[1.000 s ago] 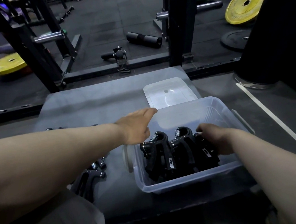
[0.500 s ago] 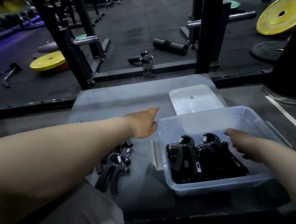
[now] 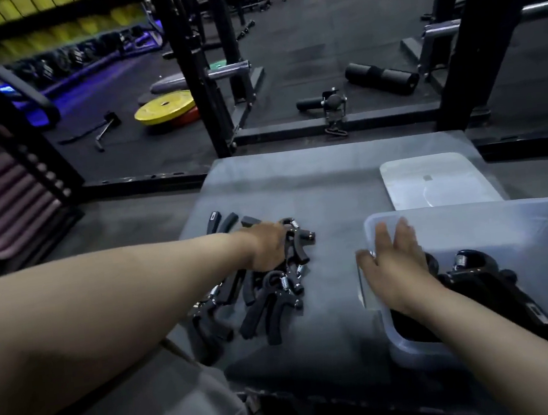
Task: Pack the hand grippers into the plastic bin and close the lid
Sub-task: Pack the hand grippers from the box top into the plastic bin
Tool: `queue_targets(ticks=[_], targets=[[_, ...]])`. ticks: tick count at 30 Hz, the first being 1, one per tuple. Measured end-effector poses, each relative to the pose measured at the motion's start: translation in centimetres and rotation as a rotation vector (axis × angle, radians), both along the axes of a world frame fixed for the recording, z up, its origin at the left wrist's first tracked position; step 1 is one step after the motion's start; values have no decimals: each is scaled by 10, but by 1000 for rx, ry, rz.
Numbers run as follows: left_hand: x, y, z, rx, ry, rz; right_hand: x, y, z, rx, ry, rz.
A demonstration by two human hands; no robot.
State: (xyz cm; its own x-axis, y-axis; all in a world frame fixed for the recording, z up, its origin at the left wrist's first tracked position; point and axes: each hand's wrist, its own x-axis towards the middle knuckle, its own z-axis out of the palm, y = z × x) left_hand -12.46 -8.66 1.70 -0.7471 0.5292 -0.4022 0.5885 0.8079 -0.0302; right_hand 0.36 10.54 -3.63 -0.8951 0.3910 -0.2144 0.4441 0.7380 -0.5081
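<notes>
A dark gym floor with a black rack post (image 3: 195, 80) and a yellow plate (image 3: 165, 107) lies beyond your grey table (image 3: 325, 195). Your left hand (image 3: 266, 247) is at the table's left side, its grip curled round a hand gripper (image 3: 298, 242) at the far end of the loose pile (image 3: 265, 296). Your right hand (image 3: 396, 262) has a wide grip, fingers straight, resting on the left rim of the plastic bin (image 3: 538, 230) at the near right corner. Packed grippers (image 3: 482, 273) lie inside. The lid (image 3: 432, 180) lies flat just beyond the bin, at the far right corner.
</notes>
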Motion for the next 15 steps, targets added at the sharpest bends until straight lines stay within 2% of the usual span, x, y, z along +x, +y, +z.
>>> queue_targets(ticks=[4,9,12,15], targets=[[-1,-9,-16,-21,-67,-21,-3,-7,-3,-92,67,30],[-16,1,-23,-184,-127,-116,-9,-12,-2,-18,38,9],[-42,6,-27,-233,-101,-72,-9,-12,4,-164,48,-1],[-59,14,-41,-194,-29,-89,-4,-11,5,-288,76,-13]])
